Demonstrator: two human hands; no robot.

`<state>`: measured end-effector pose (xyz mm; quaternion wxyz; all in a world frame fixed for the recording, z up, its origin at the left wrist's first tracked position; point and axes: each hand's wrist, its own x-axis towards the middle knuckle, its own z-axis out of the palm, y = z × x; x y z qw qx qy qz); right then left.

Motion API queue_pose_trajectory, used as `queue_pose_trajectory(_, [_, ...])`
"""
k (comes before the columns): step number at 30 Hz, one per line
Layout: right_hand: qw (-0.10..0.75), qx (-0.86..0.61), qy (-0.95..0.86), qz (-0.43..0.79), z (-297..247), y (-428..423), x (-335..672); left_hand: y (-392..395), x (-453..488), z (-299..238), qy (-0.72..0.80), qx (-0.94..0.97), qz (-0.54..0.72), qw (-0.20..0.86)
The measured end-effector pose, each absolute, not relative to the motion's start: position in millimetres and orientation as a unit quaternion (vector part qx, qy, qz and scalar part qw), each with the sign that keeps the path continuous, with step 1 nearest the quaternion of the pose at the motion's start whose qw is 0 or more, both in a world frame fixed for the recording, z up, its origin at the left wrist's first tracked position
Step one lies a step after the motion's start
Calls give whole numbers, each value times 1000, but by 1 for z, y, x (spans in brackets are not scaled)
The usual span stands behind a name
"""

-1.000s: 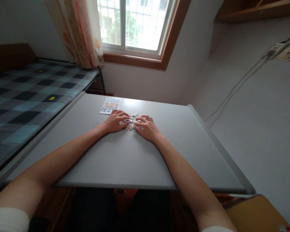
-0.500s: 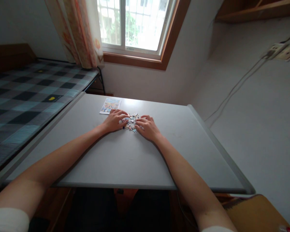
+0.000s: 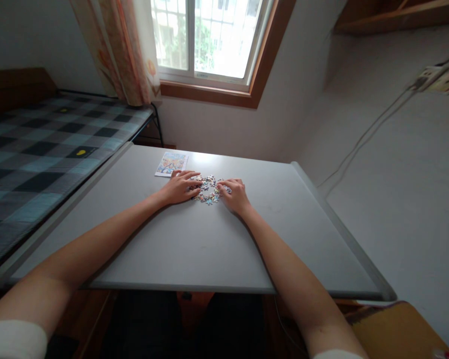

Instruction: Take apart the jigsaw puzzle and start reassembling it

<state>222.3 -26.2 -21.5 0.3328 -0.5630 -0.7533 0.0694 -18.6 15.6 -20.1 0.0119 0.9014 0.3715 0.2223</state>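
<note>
Between the open left hand [image 3: 177, 187] and half-open right hand [image 3: 235, 196] lie puzzle pieces [image 3: 208, 190].

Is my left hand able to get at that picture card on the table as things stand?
Probably yes. The left hand lies flat just short of the picture card, and nothing on the table stands between them.
</note>
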Motion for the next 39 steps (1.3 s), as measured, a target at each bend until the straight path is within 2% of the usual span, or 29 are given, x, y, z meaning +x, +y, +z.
queue_pose_trajectory(8, [321, -552, -770, -5, -10, -30, 219, 17, -19, -19, 377, 898, 224, 39])
queue_pose_trajectory(15, [165, -484, -859, 14, 14, -19, 204, 17, -18, -21, 373, 894, 248, 30])
queue_pose_trajectory(17, [142, -490, -860, 13, 16, -16, 198, 17, -18, -21, 370, 894, 252, 29])
queue_pose_trajectory(26, [177, -509, -842, -13, 2, -24, 178, 17, -18, -19, 362, 898, 248, 31])
queue_pose_trajectory(39, [169, -498, -850, -37, -4, -27, 179, 19, -18, -22, 367, 897, 245, 30])
